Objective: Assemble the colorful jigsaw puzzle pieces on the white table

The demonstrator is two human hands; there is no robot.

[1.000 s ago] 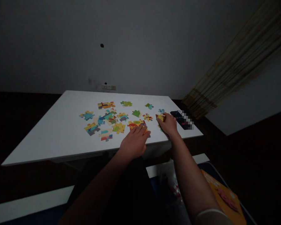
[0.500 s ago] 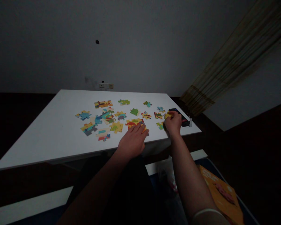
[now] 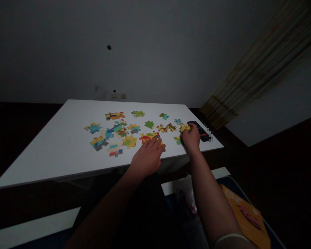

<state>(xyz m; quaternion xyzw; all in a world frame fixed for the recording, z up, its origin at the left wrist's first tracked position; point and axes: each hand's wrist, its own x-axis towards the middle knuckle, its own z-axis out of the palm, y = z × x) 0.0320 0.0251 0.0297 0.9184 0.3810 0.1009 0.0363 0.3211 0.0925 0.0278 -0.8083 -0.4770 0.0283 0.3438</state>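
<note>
My left hand lies flat, fingers extended, over a red and yellow puzzle section near the table's front edge, covering part of it. Farther right, my right hand has thumb and fingers closed on a yellow puzzle piece at the tabletop. Just left of that piece is a red and green puzzle piece, close beside a yellow and red one. A green piece is partly hidden by my right hand, and a light-blue piece lies behind it.
Several puzzle pieces are scattered over the left and middle of the white table. A dark phone-like object rests by the right edge. Below are an orange box and a clear plastic bag.
The red and green piece has shifted left, up to the yellow and red piece. My right hand's yellow piece has moved slightly left. My left hand has stayed in place.
</note>
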